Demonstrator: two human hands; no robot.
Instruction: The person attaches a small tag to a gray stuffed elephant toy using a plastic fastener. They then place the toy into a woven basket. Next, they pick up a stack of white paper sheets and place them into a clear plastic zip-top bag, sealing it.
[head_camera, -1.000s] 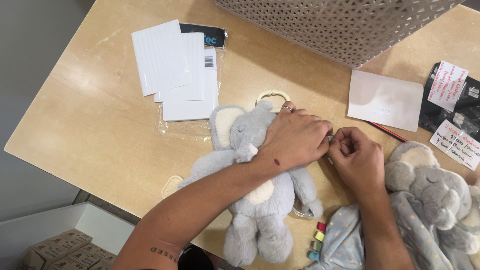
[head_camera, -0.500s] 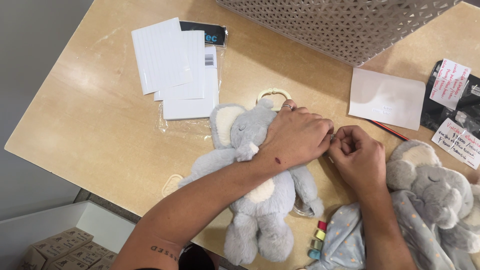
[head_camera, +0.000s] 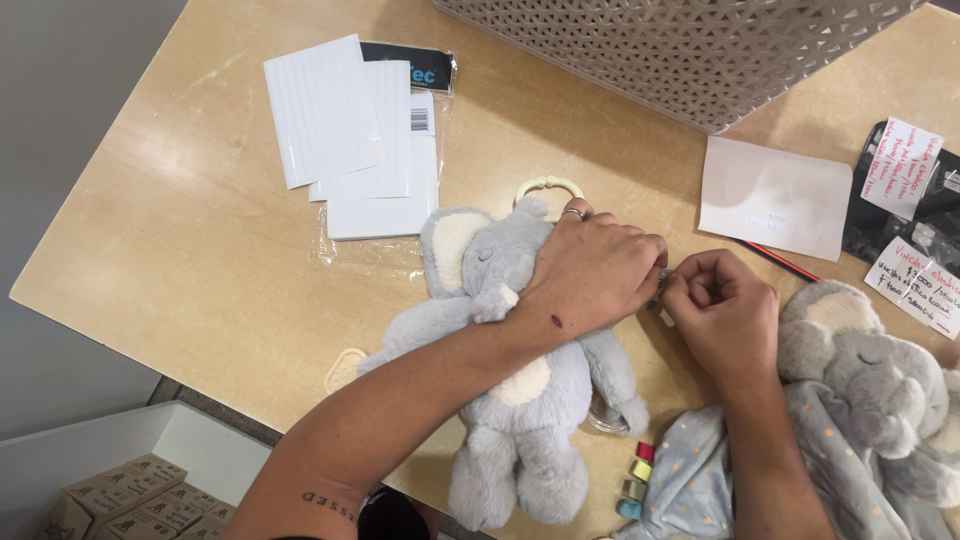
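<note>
Grey plush elephant (head_camera: 520, 400), hands (head_camera: 655, 285) pinching together

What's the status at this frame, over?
Left hand pressing the grey toy elephant. Right hand pinching something small beside it. Second toy elephant near right arm.

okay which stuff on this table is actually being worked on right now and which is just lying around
In hand: grey plush elephant under left hand; right hand pinching something small beside it.

Lying about: white sheets, lattice basket, white card, second plush elephant, red pencil.
</note>
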